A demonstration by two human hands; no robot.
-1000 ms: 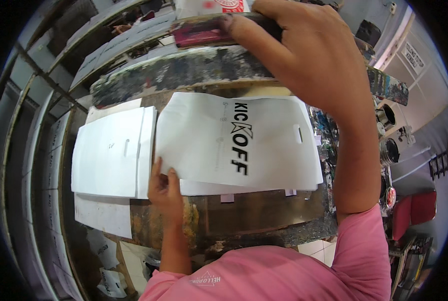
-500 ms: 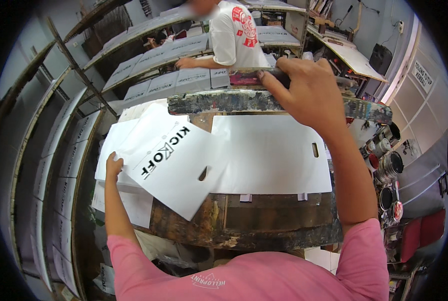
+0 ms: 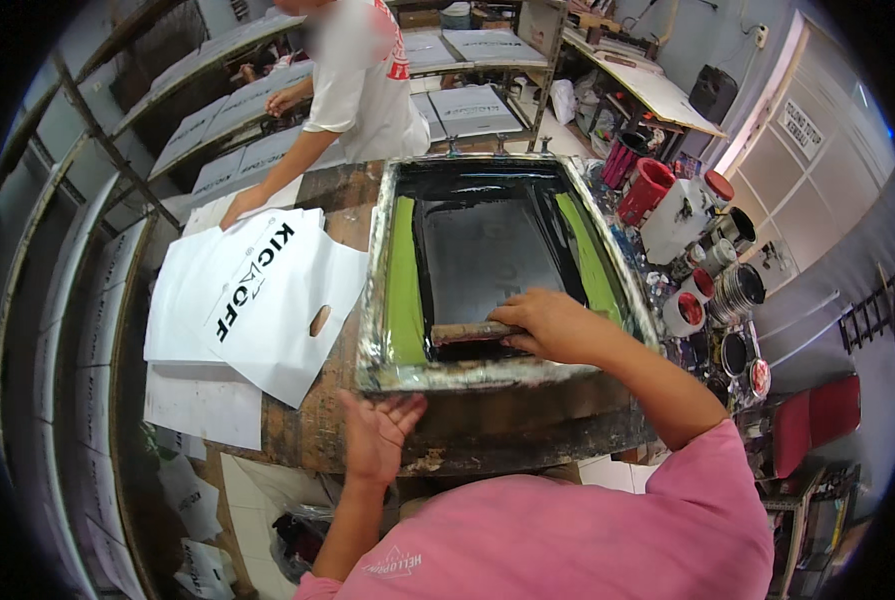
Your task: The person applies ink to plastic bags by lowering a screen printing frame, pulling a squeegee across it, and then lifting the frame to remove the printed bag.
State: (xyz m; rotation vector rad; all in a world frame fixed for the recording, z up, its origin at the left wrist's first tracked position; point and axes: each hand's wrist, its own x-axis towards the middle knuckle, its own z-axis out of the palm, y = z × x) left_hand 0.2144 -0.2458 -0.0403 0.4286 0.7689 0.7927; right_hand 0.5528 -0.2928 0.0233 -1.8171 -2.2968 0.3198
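A screen printing frame (image 3: 542,376) lies flat on the worn wooden table, with black ink and green strips on its mesh. My right hand (image 3: 557,325) is closed round a wooden-handled squeegee (image 3: 457,333), which rests on the mesh near the frame's front edge. Just below the frame's front left corner is my left hand (image 3: 379,435), palm up, fingers stretched out; its fingertips are at the rim, but whether they touch cannot be told. Left of the frame, white bags with black lettering (image 3: 182,300) lie in a pile, the top one askew.
Across the table a co-worker in a white shirt (image 3: 367,100) reaches one hand (image 3: 242,205) to the pile's far edge. Ink cans (image 3: 682,312) crowd the right side. Racks (image 3: 97,330) of printed sheets stand left and behind. A red chair (image 3: 817,425) is at right.
The raised frame has come down flat. My left hand has let go of the printed bag and moved right to the frame's front. The co-worker has reached toward the pile.
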